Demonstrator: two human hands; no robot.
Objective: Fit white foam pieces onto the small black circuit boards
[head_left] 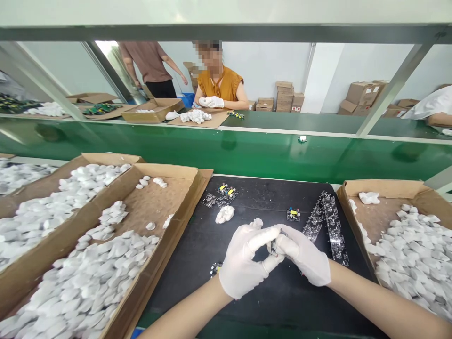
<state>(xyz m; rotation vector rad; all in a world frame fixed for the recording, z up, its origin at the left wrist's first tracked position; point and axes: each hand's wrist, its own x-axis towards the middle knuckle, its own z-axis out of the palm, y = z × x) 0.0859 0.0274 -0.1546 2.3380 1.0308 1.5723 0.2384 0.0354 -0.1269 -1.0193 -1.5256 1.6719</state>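
Both hands wear thin white gloves and meet over the black mat (197, 292). My left hand (242, 259) pinches one side of a small circuit board (273, 246), and my right hand (305, 256) grips its other side. Fingers cover most of that board. A whitish lump shows at the left fingertips; whether it is glove or a loose piece, I cannot tell. Behind the hands lie a clump of white pieces (225, 214) and a board with yellow parts (293, 214). Another populated board (215, 269) is partly hidden by my left wrist.
Black circuit board strips (334, 230) lie right of the hands; several small boards (228, 190) lie at the back left. Cardboard trays of white pieces stand left (190, 202) and right (395, 186). Beyond a green conveyor (247, 157), a co-worker (221, 89) handles white pieces.
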